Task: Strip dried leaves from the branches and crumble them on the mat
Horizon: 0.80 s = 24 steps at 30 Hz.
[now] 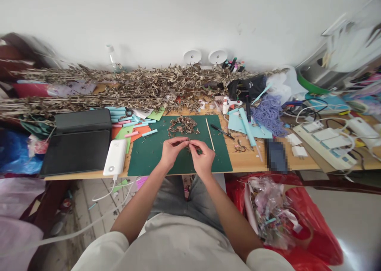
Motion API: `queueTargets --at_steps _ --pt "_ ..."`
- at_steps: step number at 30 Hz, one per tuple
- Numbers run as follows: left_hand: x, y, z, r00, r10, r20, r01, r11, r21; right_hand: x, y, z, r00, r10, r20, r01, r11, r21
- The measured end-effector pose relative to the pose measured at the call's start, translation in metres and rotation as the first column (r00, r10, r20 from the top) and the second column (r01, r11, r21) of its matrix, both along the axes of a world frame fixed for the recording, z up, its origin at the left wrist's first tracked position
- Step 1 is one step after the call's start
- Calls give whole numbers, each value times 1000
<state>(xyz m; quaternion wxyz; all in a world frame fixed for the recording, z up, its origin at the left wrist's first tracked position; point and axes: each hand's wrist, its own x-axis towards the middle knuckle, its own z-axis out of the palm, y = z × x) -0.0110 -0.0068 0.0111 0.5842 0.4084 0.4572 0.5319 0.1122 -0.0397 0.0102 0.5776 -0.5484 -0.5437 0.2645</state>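
Note:
My left hand [172,152] and my right hand [201,156] meet over the green cutting mat [143,156]. Thumb and forefinger are pinched together on each, fingertips almost touching. Whatever sits between them is tiny and mostly hidden; brown bits show just beneath the fingertips. Just beyond the hands lies a loose heap of crumbled dried leaves [182,125] on the mat. To the right of the heap rests a thin pale stick [210,134], with a dark slim tool [222,131] across the mat's right edge.
Dried leafy stalks [143,82] stretch along the back. A black tablet case [77,148] and white power bank [114,156] stand left. Rightward lie a glue gun [230,103], purple yarn [268,114] and a power strip [324,144]. A red bag [315,223] of scraps sits below right.

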Motion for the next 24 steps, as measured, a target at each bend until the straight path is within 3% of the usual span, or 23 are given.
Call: queueTargets --at_steps 4,6,9,13,18,24 --pt "-3 1 0 986 26 164 -6 993 -122 6 -3 4 999 37 21 -38 998 46" --pt "-3 0 3 982 25 190 5 988 -154 10 2 4 997 51 -52 -51 999 12" --pt "-3 -1 6 976 12 217 26 985 -171 15 10 2 975 181 -130 -190 980 -63" --pt "-3 -2 4 974 -36 225 75 984 -165 19 16 1 959 249 -132 -264 958 -109" --pt "-7 3 -3 988 -125 95 135 985 -109 24 16 8 974 213 72 -205 973 -108" --pt "-5 10 -2 979 -150 -141 146 989 -40 25 17 11 939 213 271 -194 976 -94"
